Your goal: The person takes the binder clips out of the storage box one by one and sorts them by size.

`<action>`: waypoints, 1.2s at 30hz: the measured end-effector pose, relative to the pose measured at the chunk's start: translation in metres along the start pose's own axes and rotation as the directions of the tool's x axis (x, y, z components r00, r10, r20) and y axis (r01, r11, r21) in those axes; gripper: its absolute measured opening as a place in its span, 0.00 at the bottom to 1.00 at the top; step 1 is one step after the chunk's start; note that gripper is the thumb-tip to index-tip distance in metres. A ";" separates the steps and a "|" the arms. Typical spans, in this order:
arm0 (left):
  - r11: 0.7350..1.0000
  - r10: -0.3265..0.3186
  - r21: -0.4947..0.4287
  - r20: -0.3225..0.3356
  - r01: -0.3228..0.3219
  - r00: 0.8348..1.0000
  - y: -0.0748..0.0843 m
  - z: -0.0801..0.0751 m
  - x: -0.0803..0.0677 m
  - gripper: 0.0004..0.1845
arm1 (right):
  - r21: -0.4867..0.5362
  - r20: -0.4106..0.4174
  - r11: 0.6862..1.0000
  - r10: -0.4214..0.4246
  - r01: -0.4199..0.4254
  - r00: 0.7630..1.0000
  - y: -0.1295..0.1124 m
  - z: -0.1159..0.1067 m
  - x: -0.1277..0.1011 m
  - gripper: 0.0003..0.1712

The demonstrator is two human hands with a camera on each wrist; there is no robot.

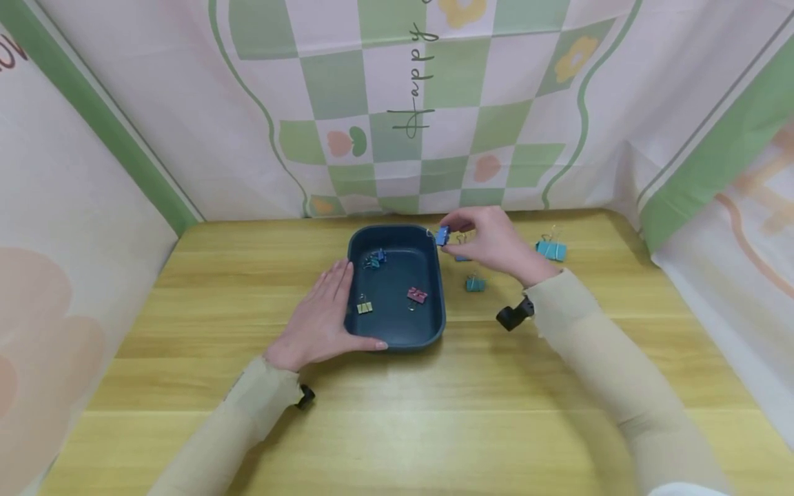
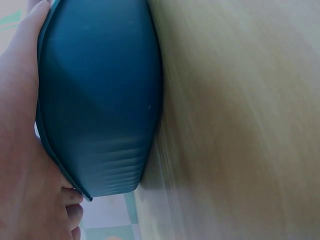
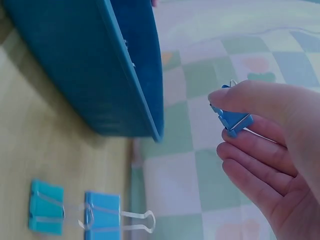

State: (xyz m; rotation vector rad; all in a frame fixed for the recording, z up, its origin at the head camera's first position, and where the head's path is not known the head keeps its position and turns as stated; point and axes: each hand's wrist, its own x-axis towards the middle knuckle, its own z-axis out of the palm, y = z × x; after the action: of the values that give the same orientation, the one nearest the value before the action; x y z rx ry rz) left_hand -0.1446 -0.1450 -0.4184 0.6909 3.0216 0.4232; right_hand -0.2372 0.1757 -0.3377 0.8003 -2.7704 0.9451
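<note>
1. The checkered green, pink and white printed cloth backdrop (image 1: 397, 103) hangs behind and folds in at both sides, closing off the back edge of the pale wooden counter (image 1: 434, 427); the near half of the counter offers wide bare room.
2. The counter is smooth, light yellow wood grain, running flat to the cloth at the rear.
3. The dark teal rounded-rectangular plastic tray (image 1: 434, 331) sits at the middle of the counter, its walls smooth and slightly flared. Inside lie a yellow binder clip (image 1: 364, 306), a pink binder clip (image 1: 417, 295) and a small cluster of blue-teal clips (image 1: 374, 259) near the far left corner.
4. The left hand (image 1: 322, 317) rests flat against the tray's left wall, fingers straight, the thumb along the near rim; it grips nothing.
5. The right hand (image 1: 493, 244) hovers just beyond the tray's far right corner, thumb and forefinger pinching a small blue metal binder clip (image 1: 442, 235), the other fingers (image 3: 260, 165) loosely spread below it. The clip is in the air, near the tray's rim.
6. On the counter right of the tray lie a large teal binder clip (image 1: 551, 249) well apart, a small teal binder clip (image 1: 475, 283) nearer, and another blue clip (image 1: 461, 257) partly hidden under the right hand.
</note>
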 end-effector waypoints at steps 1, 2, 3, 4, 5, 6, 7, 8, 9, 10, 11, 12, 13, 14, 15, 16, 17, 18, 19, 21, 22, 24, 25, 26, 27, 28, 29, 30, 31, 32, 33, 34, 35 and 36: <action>1.000 0.001 0.002 0.000 -0.001 1.000 0.000 0.000 0.000 0.80 | 0.004 -0.004 1.000 0.007 -0.007 1.000 0.002 -0.003 -0.001 0.21; 1.000 0.002 0.002 0.000 -0.002 1.000 0.000 0.000 0.000 0.80 | 0.006 -0.009 1.000 0.013 -0.013 1.000 0.004 -0.006 -0.003 0.22; 1.000 0.002 0.004 0.002 -0.002 1.000 0.001 -0.001 0.000 0.80 | 0.002 -0.018 1.000 0.012 -0.012 1.000 0.006 -0.008 -0.005 0.23; 1.000 0.002 0.005 0.003 -0.002 1.000 0.001 -0.001 0.000 0.80 | -0.002 -0.028 1.000 0.007 -0.007 1.000 0.009 -0.011 -0.006 0.23; 1.000 0.002 0.005 0.004 -0.002 1.000 0.001 -0.001 0.000 0.80 | -0.008 -0.038 1.000 0.003 -0.004 0.999 0.011 -0.013 -0.007 0.24; 1.000 0.000 0.005 0.006 0.000 1.000 0.001 -0.001 -0.001 0.80 | -0.015 -0.050 1.000 -0.003 0.002 0.999 0.013 -0.016 -0.009 0.24; 1.000 -0.002 0.005 0.007 0.002 1.000 0.001 -0.001 -0.001 0.80 | -0.022 -0.061 1.000 -0.006 0.005 0.998 0.015 -0.018 -0.010 0.25; 1.000 -0.003 0.004 0.006 0.003 1.000 0.001 -0.001 -0.001 0.80 | -0.032 -0.074 0.999 -0.010 0.008 0.997 0.017 -0.021 -0.012 0.24; 1.000 -0.004 0.004 0.007 0.004 1.000 0.001 -0.001 -0.001 0.80 | -0.039 -0.085 0.999 -0.010 0.006 0.996 0.019 -0.023 -0.014 0.23; 1.000 -0.005 0.003 0.007 0.005 1.000 0.001 -0.001 -0.001 0.80 | -0.043 -0.095 0.999 -0.006 0.002 0.995 0.021 -0.026 -0.015 0.22; 1.000 -0.006 0.002 0.007 0.006 1.000 0.001 -0.001 -0.001 0.80 | -0.044 -0.104 0.999 0.003 -0.008 0.995 0.022 -0.028 -0.017 0.22; 1.000 -0.006 0.002 0.007 0.006 1.000 0.001 -0.001 -0.001 0.80 | -0.042 -0.112 0.999 0.014 -0.019 0.994 0.024 -0.031 -0.019 0.21; 1.000 -0.007 0.002 0.007 0.007 1.000 0.001 -0.001 -0.001 0.80 | -0.037 -0.118 0.999 0.029 -0.034 0.993 0.026 -0.033 -0.020 0.21; 1.000 -0.006 0.002 0.007 0.006 1.000 0.001 -0.001 -0.001 0.80 | -0.035 -0.123 0.998 0.044 -0.049 0.991 0.027 -0.035 -0.022 0.20; 1.000 -0.007 0.003 0.007 0.007 1.000 0.001 0.000 -0.001 0.80 | -0.029 -0.124 0.997 0.064 -0.068 0.990 0.029 -0.038 -0.024 0.20; 1.000 -0.006 0.002 0.006 0.006 1.000 0.001 0.000 -0.001 0.80 | -0.025 -0.127 0.996 0.081 -0.085 0.989 0.030 -0.040 -0.026 0.21; 1.000 -0.005 0.003 0.005 0.005 1.000 0.001 0.000 -0.001 0.80 | -0.019 -0.128 0.995 0.098 -0.101 0.987 0.032 -0.042 -0.028 0.21; 1.000 -0.005 0.004 0.005 0.005 1.000 0.001 0.000 -0.001 0.80 | -0.012 -0.127 0.993 0.115 -0.117 0.985 0.033 -0.044 -0.030 0.21; 1.000 -0.006 0.005 0.004 0.006 1.000 0.001 0.000 -0.001 0.80 | -0.007 -0.128 0.991 0.129 -0.131 0.983 0.035 -0.046 -0.032 0.21; 1.000 -0.006 0.007 0.006 0.005 1.000 0.001 0.000 -0.001 0.80 | -0.001 -0.132 0.988 0.154 -0.155 0.979 0.039 -0.050 -0.036 0.22; 1.000 -0.006 0.005 0.008 0.006 1.000 0.001 0.000 -0.001 0.80 | 0.003 -0.132 0.986 0.165 -0.166 0.977 0.041 -0.051 -0.038 0.22; 1.000 -0.008 0.003 0.011 0.008 1.000 0.001 -0.001 -0.001 0.80 | 0.004 -0.130 0.983 0.180 -0.181 0.975 0.045 -0.053 -0.042 0.22; 1.000 -0.009 0.000 0.013 0.009 1.000 0.002 -0.001 -0.001 0.80 | 0.001 -0.128 0.982 0.188 -0.189 0.974 0.047 -0.054 -0.044 0.22; 1.000 -0.009 -0.002 0.014 0.009 1.000 0.002 -0.002 -0.002 0.80 | 0.001 -0.125 0.980 0.195 -0.197 0.973 0.049 -0.054 -0.047 0.21; 1.000 -0.010 -0.005 0.015 0.010 1.000 0.002 -0.002 -0.002 0.79 | -0.002 -0.121 0.979 0.201 -0.202 0.972 0.051 -0.055 -0.049 0.21; 1.000 -0.010 -0.008 0.016 0.010 1.000 0.002 -0.003 -0.002 0.79 | -0.007 -0.115 0.978 0.208 -0.210 0.971 0.053 -0.055 -0.051 0.21; 1.000 -0.009 -0.009 0.015 0.009 1.000 0.002 -0.003 -0.002 0.79 | -0.015 -0.113 0.976 0.213 -0.216 0.971 0.055 -0.055 -0.053 0.21; 1.000 -0.009 -0.009 0.015 0.009 1.000 0.002 -0.003 -0.002 0.79 | -0.025 -0.109 0.974 0.220 -0.224 0.969 0.057 -0.055 -0.055 0.21; 1.000 -0.008 -0.010 0.015 0.008 1.000 0.002 -0.003 -0.002 0.79 | -0.031 -0.102 0.972 0.230 -0.234 0.968 0.058 -0.055 -0.058 0.21; 1.000 -0.007 -0.009 0.014 0.007 1.000 0.003 -0.003 -0.002 0.79 | -0.036 -0.095 0.969 0.239 -0.244 0.966 0.061 -0.054 -0.060 0.22; 1.000 -0.006 -0.009 0.013 0.006 1.000 0.003 -0.003 -0.002 0.79 | -0.038 -0.085 0.967 0.249 -0.253 0.965 0.063 -0.054 -0.062 0.23; 1.000 -0.005 -0.008 0.013 0.005 1.000 0.003 -0.003 -0.002 0.79 | -0.037 -0.073 0.964 0.261 -0.264 0.963 0.065 -0.053 -0.064 0.23; 1.000 -0.006 -0.007 0.013 0.006 1.000 0.002 -0.003 -0.002 0.79 | -0.030 -0.060 0.961 0.272 -0.274 0.960 0.068 -0.052 -0.066 0.24; 1.000 -0.006 -0.006 0.013 0.006 1.000 0.002 -0.002 -0.002 0.79 | -0.023 -0.048 0.958 0.283 -0.285 0.958 0.071 -0.050 -0.069 0.25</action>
State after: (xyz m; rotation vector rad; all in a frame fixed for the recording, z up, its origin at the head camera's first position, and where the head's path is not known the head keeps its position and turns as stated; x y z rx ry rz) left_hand -0.1422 -0.1445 -0.4156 0.6816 3.0080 0.4255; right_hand -0.2182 0.2838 -0.3540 0.3760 -2.9037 0.9468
